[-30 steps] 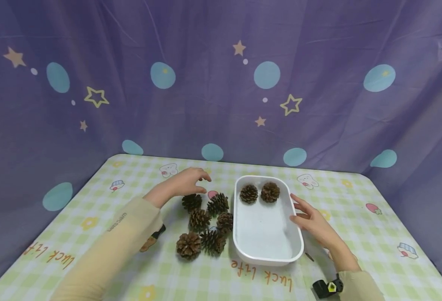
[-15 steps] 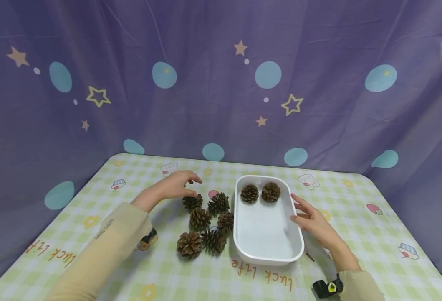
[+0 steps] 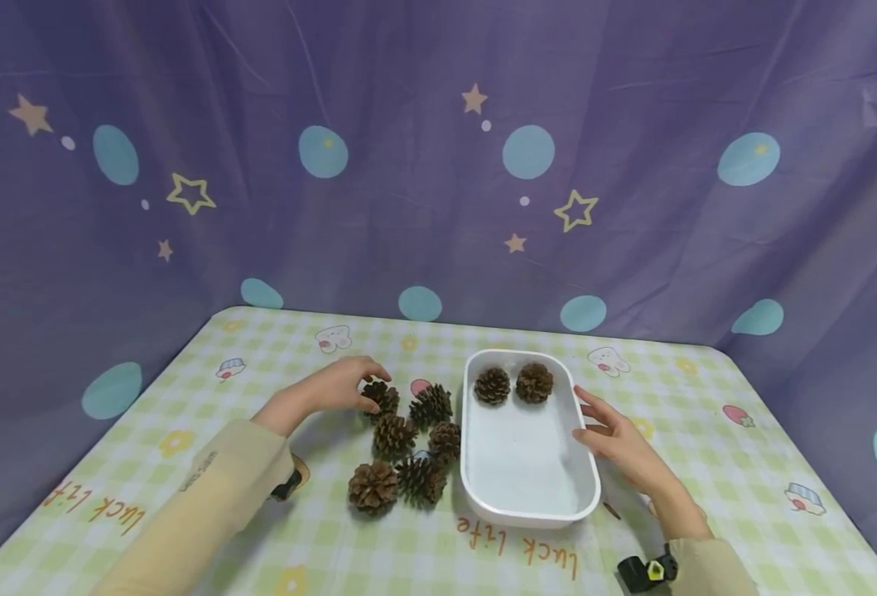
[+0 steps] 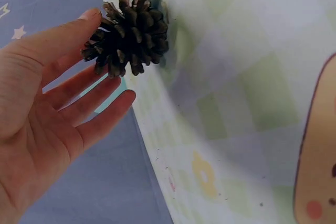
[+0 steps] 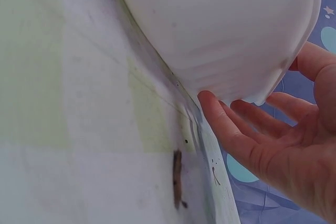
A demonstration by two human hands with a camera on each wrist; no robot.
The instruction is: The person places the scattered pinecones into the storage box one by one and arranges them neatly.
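Note:
My left hand [image 3: 337,384] is at the back-left pine cone [image 4: 131,38] of a loose group. Its thumb meets the cone's near side while the other fingers reach round behind; some fingertips are hidden by the scales. Several more brown pine cones [image 3: 394,436] lie between that hand and a white rectangular container [image 3: 531,459]. Two pine cones [image 3: 534,383] sit inside at its far end. My right hand [image 3: 617,439] holds the container's right wall, thumb over the rim and fingers against the outer side [image 5: 226,40].
A green-and-white checked cloth [image 3: 706,463] with printed cartoons and lettering covers the table. Behind it hangs a purple curtain [image 3: 423,215]. A small brown sliver [image 5: 177,179] lies on the cloth beside the container.
My left hand moves left and then down, from above the cones to round the back-left one. The right hand and the container stay in place.

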